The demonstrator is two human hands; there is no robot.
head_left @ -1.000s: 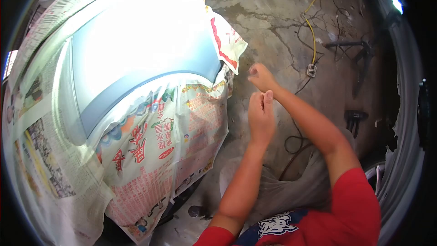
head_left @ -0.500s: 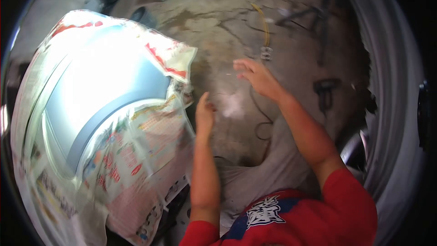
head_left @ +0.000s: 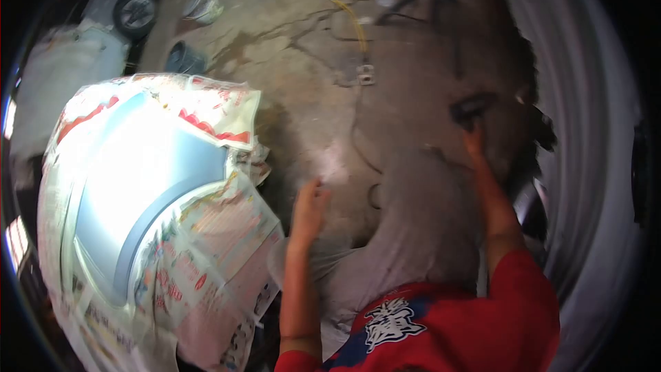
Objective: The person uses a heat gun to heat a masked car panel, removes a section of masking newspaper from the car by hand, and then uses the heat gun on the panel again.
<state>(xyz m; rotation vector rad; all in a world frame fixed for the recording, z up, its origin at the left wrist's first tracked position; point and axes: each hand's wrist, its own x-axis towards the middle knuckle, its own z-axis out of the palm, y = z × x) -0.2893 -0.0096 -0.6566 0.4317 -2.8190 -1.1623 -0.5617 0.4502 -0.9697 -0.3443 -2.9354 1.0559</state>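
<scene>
My right hand [head_left: 474, 140] is stretched out low to the right, closed around the handle of a dark pistol-shaped tool [head_left: 474, 105]. The tool's exact kind is too blurred to make out. My left hand [head_left: 310, 212] hangs in front of my knee with its fingers loosely apart and nothing in them. To its left is a shiny light-blue car body panel [head_left: 186, 139], brightly lit. Printed masking sheets [head_left: 220, 224] surround the panel's curved edge, some with red markings.
A yellow cord [head_left: 356, 24] runs over the cracked concrete floor to an outlet box [head_left: 365, 74]. Beyond it stands a dark tripod base [head_left: 420, 1]. A bucket [head_left: 184, 58], a white pail [head_left: 200, 8] and a wheel [head_left: 135, 14] are at far left. Grey sheeting [head_left: 585, 131] hangs on the right.
My right hand has moved right and down from mid-air onto the dark tool's handle. My left hand has dropped slightly. The view has shifted, and my bent knee shows more.
</scene>
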